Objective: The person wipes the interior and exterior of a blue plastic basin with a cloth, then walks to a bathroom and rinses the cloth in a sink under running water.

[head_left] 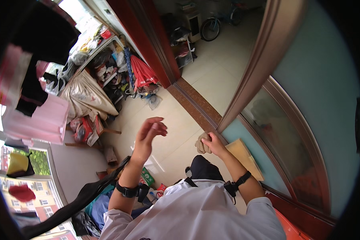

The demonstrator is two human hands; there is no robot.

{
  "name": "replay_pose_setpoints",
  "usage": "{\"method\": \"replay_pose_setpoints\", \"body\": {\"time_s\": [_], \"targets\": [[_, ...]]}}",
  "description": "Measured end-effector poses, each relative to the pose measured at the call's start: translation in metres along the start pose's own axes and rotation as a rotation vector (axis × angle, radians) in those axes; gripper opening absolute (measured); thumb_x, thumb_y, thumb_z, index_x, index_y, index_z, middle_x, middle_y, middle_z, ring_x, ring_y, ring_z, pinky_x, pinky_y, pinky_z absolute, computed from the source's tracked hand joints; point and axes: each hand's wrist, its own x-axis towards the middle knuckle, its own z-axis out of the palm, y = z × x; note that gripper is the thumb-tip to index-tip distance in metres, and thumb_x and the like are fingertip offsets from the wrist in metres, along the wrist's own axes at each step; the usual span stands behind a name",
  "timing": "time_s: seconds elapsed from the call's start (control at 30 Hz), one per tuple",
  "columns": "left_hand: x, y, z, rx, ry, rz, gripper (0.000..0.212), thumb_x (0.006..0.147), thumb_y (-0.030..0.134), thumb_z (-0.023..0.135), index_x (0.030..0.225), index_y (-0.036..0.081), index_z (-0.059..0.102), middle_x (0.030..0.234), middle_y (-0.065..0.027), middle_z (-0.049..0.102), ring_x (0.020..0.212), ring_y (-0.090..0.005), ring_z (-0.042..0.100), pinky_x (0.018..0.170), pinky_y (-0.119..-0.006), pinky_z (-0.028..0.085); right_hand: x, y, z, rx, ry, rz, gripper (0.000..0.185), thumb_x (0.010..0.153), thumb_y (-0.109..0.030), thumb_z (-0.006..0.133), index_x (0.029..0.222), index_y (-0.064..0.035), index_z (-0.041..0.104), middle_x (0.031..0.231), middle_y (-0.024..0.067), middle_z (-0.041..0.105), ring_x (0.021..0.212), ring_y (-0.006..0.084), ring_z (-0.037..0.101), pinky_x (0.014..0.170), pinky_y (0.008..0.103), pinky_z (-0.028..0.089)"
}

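Note:
My right hand [215, 144] grips a crumpled brown cloth [203, 143], held out over the tiled floor just beside the foot of the sliding glass door. Raised to the left of it, my left hand [151, 132] has curled fingers and nothing in them. A dark strap circles each of my arms. Past my right hand and forearm, a flat yellowish board or box [245, 159] leans against the lower door panel [252, 150].
A metal shelf [100, 49] crammed with bags, a red umbrella [141, 70] and a wooden stool [111, 130] stand at the left. Laundry [37, 120] hangs at the far left. A brown threshold [195, 103] crosses the doorway; beyond it stands a bicycle [211, 29].

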Motion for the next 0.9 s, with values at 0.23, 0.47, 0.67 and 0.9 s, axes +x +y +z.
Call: {"method": "replay_pose_setpoints", "body": {"time_s": [0.23,0.47,0.67,0.9], "targets": [[0.066,-0.026,-0.029,-0.096,0.028,-0.106,0.022,0.082,0.017,0.035,0.091,-0.001,0.045,0.073,-0.0068,0.05,0.068,-0.0132,0.049,0.064,-0.025,0.04,0.088,-0.035,0.012,-0.073,0.033,-0.017,0.025,0.071,-0.022,0.051,0.075,0.0014,0.045,0.067,0.013,0.049,0.062,0.0182,0.045,0.057,0.0295,0.037],[0.121,-0.041,-0.04,-0.105,0.054,-0.183,0.022,0.082,0.018,0.036,0.089,-0.001,0.046,0.072,-0.0061,0.051,0.067,-0.0118,0.049,0.064,-0.023,0.04,0.219,-0.104,0.057,0.034,-0.133,-0.282,0.024,0.073,-0.021,0.048,0.064,0.0011,0.049,0.052,0.0044,0.047,0.048,0.0086,0.04,0.046,0.0259,0.035],[0.153,-0.061,-0.093,-0.125,0.419,-0.271,0.022,0.081,0.018,0.039,0.088,0.0,0.048,0.071,-0.0058,0.052,0.065,-0.0117,0.051,0.062,-0.022,0.041,0.275,-0.161,0.076,0.175,-0.498,-0.191,0.023,0.078,-0.02,0.043,0.073,0.0,0.052,0.061,-0.0014,0.048,0.055,0.0051,0.041,0.05,0.0206,0.034],[0.284,-0.105,-0.138,-0.226,0.488,-0.272,0.022,0.08,0.02,0.04,0.089,0.002,0.048,0.072,-0.0059,0.053,0.065,-0.0129,0.052,0.062,-0.023,0.041,0.336,-0.208,0.013,0.022,-0.514,-0.134,0.02,0.078,-0.02,0.043,0.077,-0.0013,0.05,0.069,-0.0025,0.048,0.065,0.0046,0.04,0.06,0.0193,0.034]]}}
